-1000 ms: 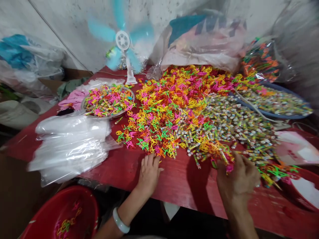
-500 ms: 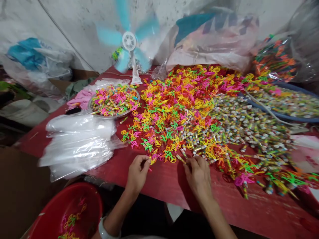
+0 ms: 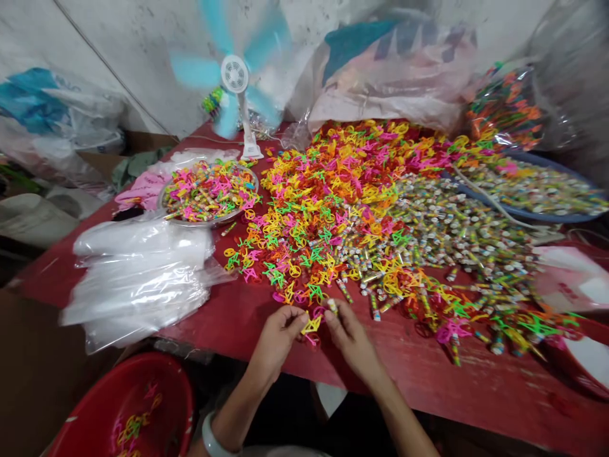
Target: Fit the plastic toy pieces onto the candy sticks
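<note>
Between the thumb and fingers of my left hand [image 3: 277, 339] is a yellow plastic piece [image 3: 312, 325], with a bit of pink plastic just below it. My right hand [image 3: 352, 339], close by on the right, pinches a small patterned tube [image 3: 332, 307] with a pale end. The two hands nearly meet above the front of the red table [image 3: 228, 327]. Just beyond them spreads a heap of bright plastic pieces [image 3: 295, 235] in yellow, pink, green, orange and red. To its right lies a pile of small patterned tubes [image 3: 471, 222].
Clear plastic bags [image 3: 143, 273] lie at left, near a round tray [image 3: 212, 222] heaped with mixed pieces. A running fan [image 3: 235, 75] stands behind. At lower left is a red basin [image 3: 85, 412]; a blue basin [image 3: 566, 218] of tubes sits at right.
My right hand has moved left with the tube, toward my left hand. My left hand has come slightly right and down, now showing the yellow piece. The whole view has shifted a little.
</note>
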The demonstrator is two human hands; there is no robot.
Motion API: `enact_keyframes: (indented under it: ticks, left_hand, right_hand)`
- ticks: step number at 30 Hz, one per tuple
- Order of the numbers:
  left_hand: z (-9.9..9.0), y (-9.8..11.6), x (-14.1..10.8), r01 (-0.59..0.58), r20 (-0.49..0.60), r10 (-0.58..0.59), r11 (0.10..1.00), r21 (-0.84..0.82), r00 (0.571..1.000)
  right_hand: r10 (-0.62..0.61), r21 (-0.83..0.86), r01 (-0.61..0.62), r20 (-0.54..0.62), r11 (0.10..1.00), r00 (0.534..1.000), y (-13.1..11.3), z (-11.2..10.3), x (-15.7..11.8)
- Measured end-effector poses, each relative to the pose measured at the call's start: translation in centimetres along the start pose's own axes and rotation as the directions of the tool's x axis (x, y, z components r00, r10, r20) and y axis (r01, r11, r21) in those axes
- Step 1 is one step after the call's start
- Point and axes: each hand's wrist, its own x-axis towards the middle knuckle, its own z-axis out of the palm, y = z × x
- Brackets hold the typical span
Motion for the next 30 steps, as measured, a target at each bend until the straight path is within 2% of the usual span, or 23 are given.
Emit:
enact_keyframes:
  ticks: [3,5,8,10,14,17,19,21,26,28,30]
  left_hand:
    - [0.5,-0.1,-0.3,0.035,0.114,-0.042,0.997,0.064,0.993]
    - [0.7,-0.3,-0.3,0.031,0.149,-0.046,0.994,0.1,0.988]
    - [0.7,-0.5,-0.3,0.007,0.07,-0.014,0.995,0.097,0.997]
    - [0.8,-0.6,-0.2,-0.014,0.011,0.013,0.995,0.1,1.0]
    - [0.9,-1.1,0.0,-0.057,-0.013,0.059,0.988,0.143,0.998]
    - [0.8,-1.4,0.1,-0.075,-0.024,0.079,0.987,0.145,0.997]
    - [0.7,-1.5,0.1,-0.099,-0.022,0.104,0.982,0.162,0.994]
    - [0.6,-1.6,0.1,-0.13,-0.008,0.134,0.974,0.186,0.991]
    - [0.7,-1.6,0.0,-0.205,0.004,0.211,0.948,0.245,0.978]
    - [0.7,-1.4,-0.1,-0.121,0.019,0.12,0.985,0.12,0.993]
    - [0.6,-1.2,-0.2,0.088,0.08,-0.084,0.995,-0.053,0.993]
  right_hand:
    - [0.084,0.117,-0.093,0.078,0.989,0.993,-0.9,0.7,0.0]
    - [0.116,0.165,-0.127,0.071,0.978,0.991,-1.0,0.9,0.0]
    - [0.143,0.188,-0.151,0.058,0.97,0.988,-0.6,0.8,-0.7]
    - [0.137,0.138,-0.142,0.048,0.98,0.989,-0.3,0.6,-1.3]
    - [0.077,-0.053,-0.074,0.072,0.996,0.994,0.2,0.2,-2.3]
    - [0.028,-0.078,-0.019,0.108,0.997,0.994,0.4,0.1,-2.4]
    - [0.019,-0.063,-0.011,0.123,0.998,0.992,0.4,0.0,-2.3]
    - [0.053,-0.016,-0.052,0.109,0.999,0.993,0.2,0.0,-2.1]
    - [0.116,0.209,-0.126,0.055,0.97,0.992,-0.5,0.2,-1.5]
    - [0.073,0.203,-0.071,-0.004,0.977,0.997,-0.5,0.1,-1.4]
    - [-0.075,0.101,0.08,-0.06,0.992,0.995,-0.4,-0.2,-1.6]
